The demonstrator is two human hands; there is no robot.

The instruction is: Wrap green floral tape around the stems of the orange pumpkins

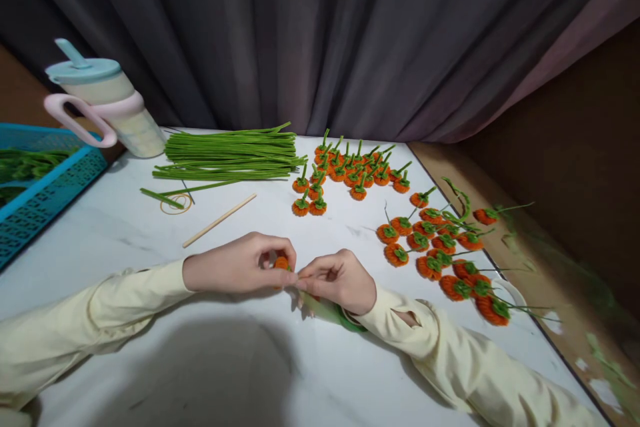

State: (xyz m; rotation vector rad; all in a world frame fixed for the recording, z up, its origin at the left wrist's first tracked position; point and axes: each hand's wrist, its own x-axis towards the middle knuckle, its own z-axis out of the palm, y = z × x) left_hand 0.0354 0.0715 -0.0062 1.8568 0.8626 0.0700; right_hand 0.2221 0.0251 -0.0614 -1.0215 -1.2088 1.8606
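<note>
My left hand [250,263] is closed round a small orange fuzzy pumpkin [281,263], mostly hidden by the fingers, with a bit of green at its side. Right beside it, my right hand [337,280] pinches thumb and forefinger together, its tips meeting those of the left. A translucent green tape [327,312] runs from under the right wrist towards these fingertips. The exact spot where the fingers grip it is hard to make out.
Orange pumpkins with thick green stems [357,192] stand at the back; others with thin wire stems [396,254] lie right. Green pipe cleaners [230,150], a wooden stick [219,221], rubber bands [175,211], a tumbler [130,123] and a blue basket [55,197] are left.
</note>
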